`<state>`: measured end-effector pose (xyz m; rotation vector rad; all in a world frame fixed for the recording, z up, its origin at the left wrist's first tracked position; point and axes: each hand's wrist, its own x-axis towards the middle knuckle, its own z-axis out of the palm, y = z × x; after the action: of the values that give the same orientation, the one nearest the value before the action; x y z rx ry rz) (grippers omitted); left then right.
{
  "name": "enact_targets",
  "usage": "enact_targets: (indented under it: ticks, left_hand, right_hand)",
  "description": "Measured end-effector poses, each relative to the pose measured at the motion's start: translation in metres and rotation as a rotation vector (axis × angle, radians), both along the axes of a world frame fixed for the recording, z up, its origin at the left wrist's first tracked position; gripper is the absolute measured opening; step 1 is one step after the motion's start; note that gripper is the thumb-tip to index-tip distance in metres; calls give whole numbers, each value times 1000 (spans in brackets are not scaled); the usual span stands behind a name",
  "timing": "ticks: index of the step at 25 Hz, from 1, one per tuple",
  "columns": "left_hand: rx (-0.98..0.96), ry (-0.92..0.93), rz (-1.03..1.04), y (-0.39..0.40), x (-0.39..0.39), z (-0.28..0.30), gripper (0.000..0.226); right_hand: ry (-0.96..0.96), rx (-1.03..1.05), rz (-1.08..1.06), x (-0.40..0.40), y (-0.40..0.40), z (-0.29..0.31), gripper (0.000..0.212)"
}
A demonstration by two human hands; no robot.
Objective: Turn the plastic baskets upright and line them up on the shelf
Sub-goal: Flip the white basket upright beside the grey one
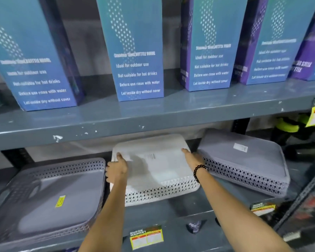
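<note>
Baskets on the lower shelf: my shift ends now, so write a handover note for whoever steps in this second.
Left hand grips the white basket at its left edge; right hand at its right edge.
White basket: upside down, middle of the lower shelf.
Left grey basket: upright, done.
Right grey basket: upside down.
Left to do: flip the white one, then the right grey one, and line up all three.

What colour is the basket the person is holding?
White, with a dotted lattice pattern along its side, seen best in the head view.

Upper shelf (153,122) low over baskets (244,160)
</note>
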<state>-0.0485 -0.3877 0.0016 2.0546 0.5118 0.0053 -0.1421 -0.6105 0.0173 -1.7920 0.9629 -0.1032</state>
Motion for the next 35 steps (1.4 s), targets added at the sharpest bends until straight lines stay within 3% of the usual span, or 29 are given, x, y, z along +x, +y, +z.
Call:
enact_targets:
  ticks: [1,3,5,8,11,13,15,18,21,26,33,35]
  left_hand:
    - [-65,-113,64,0,-8,5,65]
    - [-331,-349,175,4,-24,14,47]
    - [-569,-435,202,16,-40,23,36]
    - [-716,-262,255,43,-43,17,50]
    - [-859,-63,104,69,-38,9,50]
    - [-677,20,-26,79,-42,10,39]
    - [-252,43,-91,80,-50,11,30]
    - [154,-41,-110,71,-63,10,27]
    - [278,-85,-90,68,-67,13,28]
    - [441,-87,-136,67,-71,13,23]
    - [428,-121,-192,68,-74,9,19]
    - [463,-133,-197,68,-74,10,30]
  right_hand:
    - [-131,59,-75,0,-5,-2,57]
    - [-438,384,-250,-5,-10,-1,35]
    - [-660,634,-353,-16,-15,-5,37]
    - [-696,704,-332,-35,-22,-22,47]
    - [-559,768,-220,-51,-31,-36,48]
    - [-437,668,-166,-53,-34,-40,39]
    - [-287,500,-122,-51,-38,-46,31]
    - [-158,239,-60,-48,-35,-46,41]
    - [-203,111,-34,-49,-31,-34,37]
    - [-209,86,0,-51,-27,-36,30]
    - [-201,50,7,-47,-29,-48,31]
    - [-200,32,3,-47,-29,-51,33]
